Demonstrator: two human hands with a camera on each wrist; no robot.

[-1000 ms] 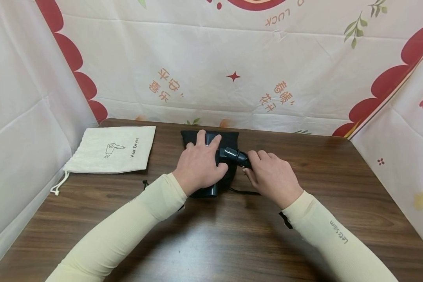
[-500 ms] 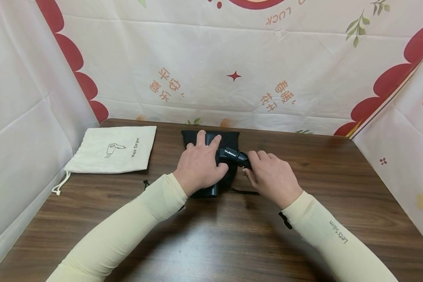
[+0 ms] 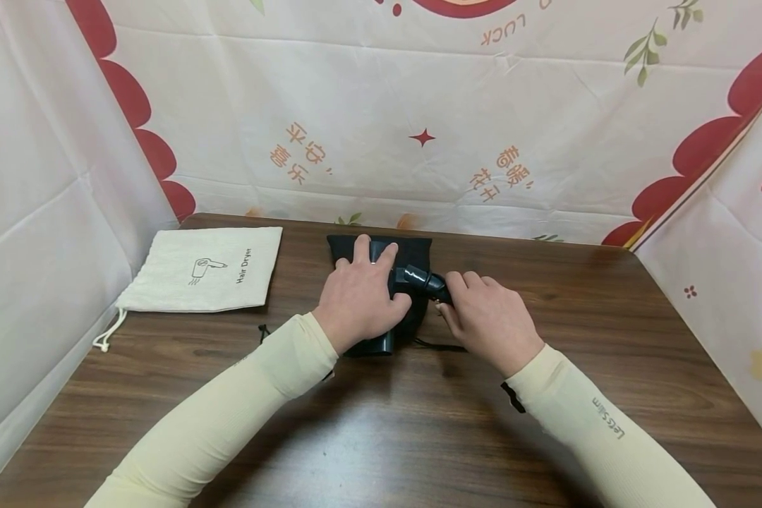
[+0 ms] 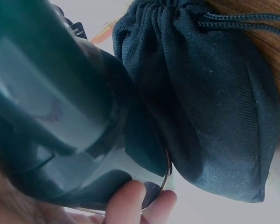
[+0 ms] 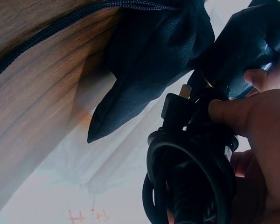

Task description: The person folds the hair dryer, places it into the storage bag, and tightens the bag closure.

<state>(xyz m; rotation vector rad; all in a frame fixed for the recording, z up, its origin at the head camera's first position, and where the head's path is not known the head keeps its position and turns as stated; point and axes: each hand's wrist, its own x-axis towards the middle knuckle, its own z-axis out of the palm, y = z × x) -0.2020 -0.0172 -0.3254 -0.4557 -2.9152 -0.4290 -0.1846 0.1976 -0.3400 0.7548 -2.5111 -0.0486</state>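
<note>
In the head view, a glossy dark hair dryer (image 3: 414, 277) appears over a black drawstring pouch (image 3: 418, 248) near the table's back. My left hand (image 3: 360, 300) grips the dryer's body from above, covering much of it. In the left wrist view, its fingertips (image 4: 126, 203) curl at the rim, with the pouch (image 4: 210, 102) close alongside. My right hand (image 3: 495, 321) holds the handle end. In the right wrist view, a black power cord (image 5: 192, 143) is coiled there, its plug (image 5: 175, 112) sticking out near my thumb. My palms hide parts of the dryer.
A cream drawstring bag (image 3: 190, 282) printed "Hair Dryer" lies flat at the left, its white cord hanging toward the front. The brown wooden table (image 3: 609, 310) has patterned cloth (image 3: 381, 99) along its back and sides.
</note>
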